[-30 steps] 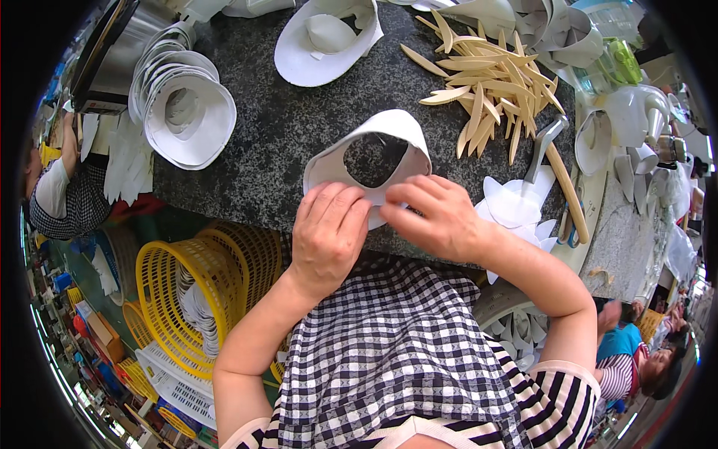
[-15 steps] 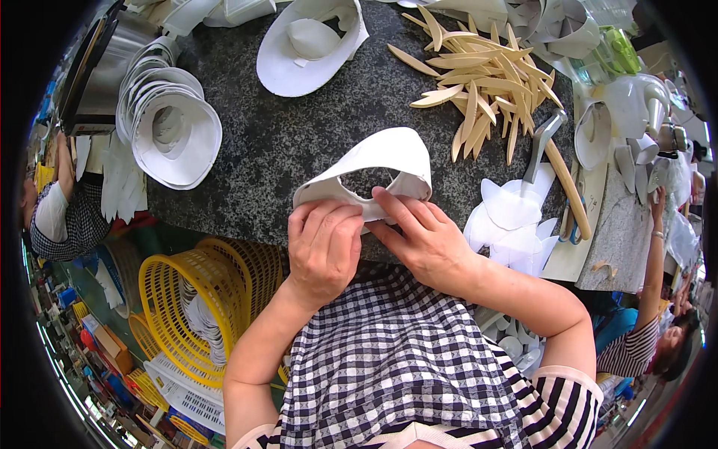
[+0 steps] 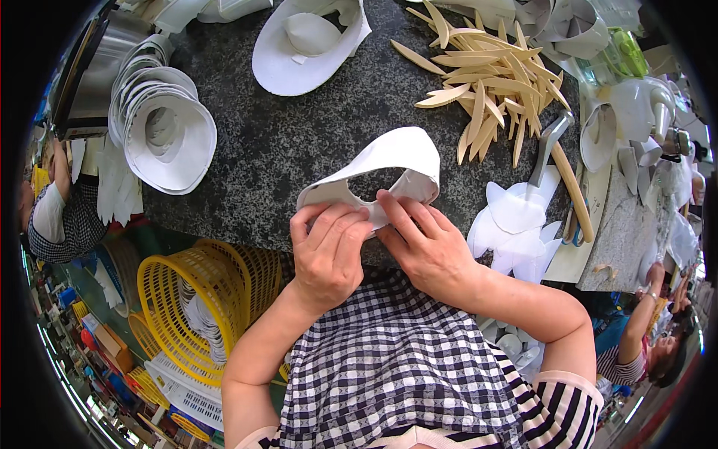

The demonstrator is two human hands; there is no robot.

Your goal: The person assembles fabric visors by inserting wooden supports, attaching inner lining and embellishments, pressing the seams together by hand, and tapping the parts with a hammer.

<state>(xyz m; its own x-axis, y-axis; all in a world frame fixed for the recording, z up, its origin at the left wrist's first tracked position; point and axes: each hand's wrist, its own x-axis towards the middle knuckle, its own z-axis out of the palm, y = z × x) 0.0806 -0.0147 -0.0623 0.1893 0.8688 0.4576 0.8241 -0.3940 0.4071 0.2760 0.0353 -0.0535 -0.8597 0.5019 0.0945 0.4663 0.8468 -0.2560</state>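
Observation:
Over the table's near edge, my hands hold a white, curved, ring-shaped piece point(image 3: 396, 150) of stiff sheet with a large oval opening. My left hand point(image 3: 327, 251) grips its near rim at the left, fingers bent over the edge. Beside it, my right hand point(image 3: 428, 245) pinches the same rim, its index finger at the opening. The fingertips nearly meet, and the thumbs are largely hidden. Beyond lies a similar white piece point(image 3: 273, 67). To the left, a leaning stack of such white pieces point(image 3: 196, 138) stands on the dark speckled table point(image 3: 247, 150).
At the far right is a pile of beige crescent-shaped strips point(image 3: 479, 82). Nearer lie thin white cut pieces point(image 3: 508, 243) and a metal-headed tool point(image 3: 550, 142) with a curved wooden handle point(image 3: 574, 194). Yellow baskets point(image 3: 161, 299) stand below left. Co-workers point(image 3: 67, 217) are at both sides.
Both hands and the white piece have shifted very slightly right; the grip stays on the near rim. At the right, a co-worker's raised arm has come down.

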